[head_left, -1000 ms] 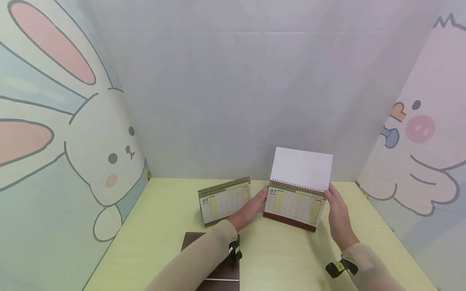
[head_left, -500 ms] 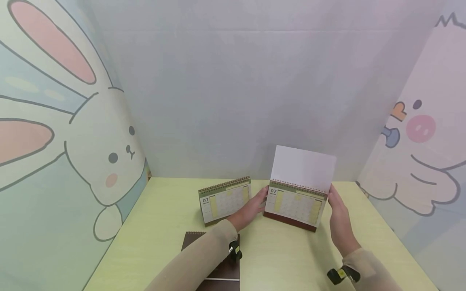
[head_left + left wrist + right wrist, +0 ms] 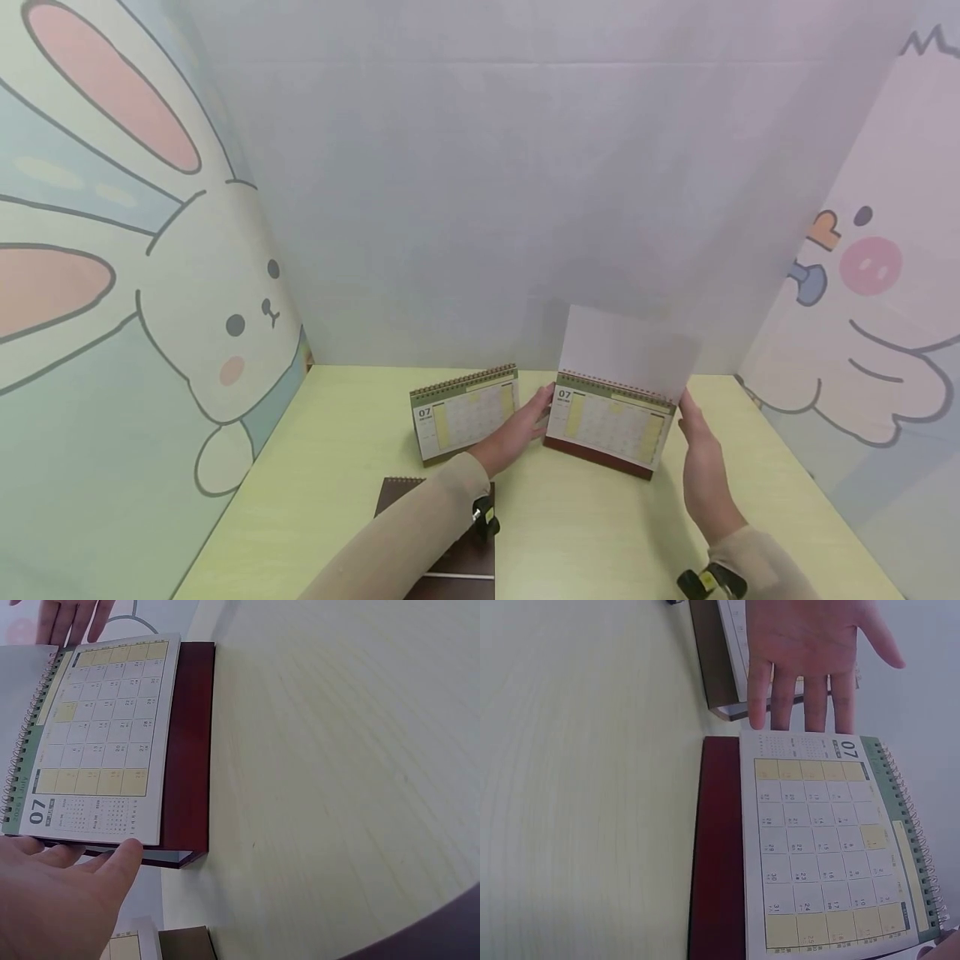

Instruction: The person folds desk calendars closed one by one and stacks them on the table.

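A desk calendar [image 3: 611, 421] with a dark red base stands at the right of the table, its front page marked 07. Above its spiral binding, a blank white page [image 3: 626, 350] is raised and leans back. Straight fingers of my left hand [image 3: 517, 433] touch the calendar's left edge; in the right wrist view, that left hand [image 3: 802, 645] shows its palm. Beside the right edge is my right hand [image 3: 705, 479], its fingertips near the binding; whether they touch the page is unclear. The left wrist view shows that right hand [image 3: 75, 619] with extended fingers.
Just left stands a second calendar [image 3: 465, 417] with a brown base, also on page 07. A dark brown spiral-bound item [image 3: 472, 554] lies at the front, partly under the left forearm. A grey wall [image 3: 450, 208] rises behind the yellow table [image 3: 300, 500].
The raised white page has tilted farther back, its free corner shifting right and slightly down. My right hand has moved a little right and down. The left hand stays in place.
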Demonstrator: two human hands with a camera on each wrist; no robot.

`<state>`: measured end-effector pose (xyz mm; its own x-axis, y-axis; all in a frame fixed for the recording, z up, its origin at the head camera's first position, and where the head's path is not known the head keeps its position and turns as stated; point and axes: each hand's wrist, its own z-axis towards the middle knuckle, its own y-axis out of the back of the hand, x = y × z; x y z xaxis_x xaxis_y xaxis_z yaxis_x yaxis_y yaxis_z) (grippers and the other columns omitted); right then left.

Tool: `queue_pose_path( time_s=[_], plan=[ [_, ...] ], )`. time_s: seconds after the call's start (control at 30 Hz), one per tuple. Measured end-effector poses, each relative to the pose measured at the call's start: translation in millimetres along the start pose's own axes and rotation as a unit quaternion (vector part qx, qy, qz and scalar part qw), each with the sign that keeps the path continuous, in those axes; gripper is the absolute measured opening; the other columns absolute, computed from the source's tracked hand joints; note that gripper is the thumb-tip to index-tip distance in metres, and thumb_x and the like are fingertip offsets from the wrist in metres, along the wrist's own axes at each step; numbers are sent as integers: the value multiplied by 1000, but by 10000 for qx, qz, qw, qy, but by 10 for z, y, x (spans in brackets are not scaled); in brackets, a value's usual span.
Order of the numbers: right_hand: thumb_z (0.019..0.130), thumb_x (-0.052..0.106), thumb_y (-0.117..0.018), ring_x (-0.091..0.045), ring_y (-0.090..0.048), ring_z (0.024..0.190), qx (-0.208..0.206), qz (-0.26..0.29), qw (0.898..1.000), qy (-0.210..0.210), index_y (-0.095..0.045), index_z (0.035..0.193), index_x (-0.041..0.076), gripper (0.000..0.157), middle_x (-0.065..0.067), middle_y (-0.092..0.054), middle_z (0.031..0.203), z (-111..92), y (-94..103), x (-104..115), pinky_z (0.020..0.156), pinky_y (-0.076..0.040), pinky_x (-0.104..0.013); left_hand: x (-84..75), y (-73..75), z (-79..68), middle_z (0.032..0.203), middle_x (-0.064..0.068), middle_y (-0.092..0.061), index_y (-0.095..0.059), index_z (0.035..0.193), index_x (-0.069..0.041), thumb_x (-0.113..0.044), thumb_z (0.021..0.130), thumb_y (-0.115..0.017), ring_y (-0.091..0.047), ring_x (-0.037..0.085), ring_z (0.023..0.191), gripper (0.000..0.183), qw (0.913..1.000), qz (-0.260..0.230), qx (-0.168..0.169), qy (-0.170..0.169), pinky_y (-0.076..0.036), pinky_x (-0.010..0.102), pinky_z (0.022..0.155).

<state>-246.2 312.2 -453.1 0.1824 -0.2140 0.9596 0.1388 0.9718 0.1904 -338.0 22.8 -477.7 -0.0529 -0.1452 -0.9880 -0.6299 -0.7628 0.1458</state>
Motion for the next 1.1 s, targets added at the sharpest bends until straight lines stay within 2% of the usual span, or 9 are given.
queue_pose_path(
  time_s=[0.17,0.27,0.47,0.7,0.83,0.97,1.03,1.1],
  plan=[
    [117,55,-6,-42,1,170,22,-171,9998,-38,-8,174,37,60,18,-1,183,-77,15,-18,135,12,-66,-8,4,-26,181,-15,-22,-11,171,-50,-88,100,-11,-32,23,167,80,10000,41,17,54,-25,57,138],
    [115,59,-3,-47,2,169,5,-110,9997,-214,-5,175,34,65,13,1,184,-111,14,-28,133,16,-69,-3,9,-31,181,-15,-20,-10,172,-47,-89,100,-11,-30,22,168,84,10000,22,11,62,-26,54,138],
    [113,64,-1,-36,9,170,24,507,9980,-363,-2,175,30,71,18,4,183,-137,-9,-47,128,27,-69,6,13,-25,181,-16,-19,-11,173,-45,-88,100,-10,-27,21,169,85,10000,-26,13,0,-28,52,138],
    [112,65,1,-36,16,169,219,856,9952,-413,3,174,30,71,26,9,179,-160,40,-133,123,36,-66,-7,9,-32,181,-14,-20,-12,172,-48,-89,99,-9,-28,22,169,83,10000,-45,-7,55,-28,55,137],
    [112,64,1,-40,14,168,264,838,9956,-328,0,174,36,68,25,10,180,-161,56,-150,125,35,-64,-2,12,-45,181,-16,-21,-13,171,-48,-89,100,-9,-28,20,169,83,9999,-91,-17,43,-28,52,138],
    [113,63,-1,-42,13,167,232,901,9953,-250,-6,174,34,68,21,9,182,-171,43,-155,128,31,-63,4,15,-58,179,-19,-24,-14,170,-51,-90,99,-10,-30,18,168,81,9999,-115,-58,104,-28,51,138],
    [114,63,-2,-37,10,168,202,960,9949,-229,-8,174,34,67,22,6,181,-181,30,-164,129,29,-63,6,16,-62,179,-19,-25,-16,169,-52,-90,99,-10,-30,17,168,80,9998,-119,-85,95,-29,51,137],
    [114,62,-2,-26,6,170,249,1047,9941,-166,-6,174,33,67,24,5,181,-191,21,-177,130,29,-60,7,20,-60,179,-19,-25,-17,168,-54,-89,100,-10,-29,17,168,77,9999,-126,-95,57,-30,50,137]
  ],
)
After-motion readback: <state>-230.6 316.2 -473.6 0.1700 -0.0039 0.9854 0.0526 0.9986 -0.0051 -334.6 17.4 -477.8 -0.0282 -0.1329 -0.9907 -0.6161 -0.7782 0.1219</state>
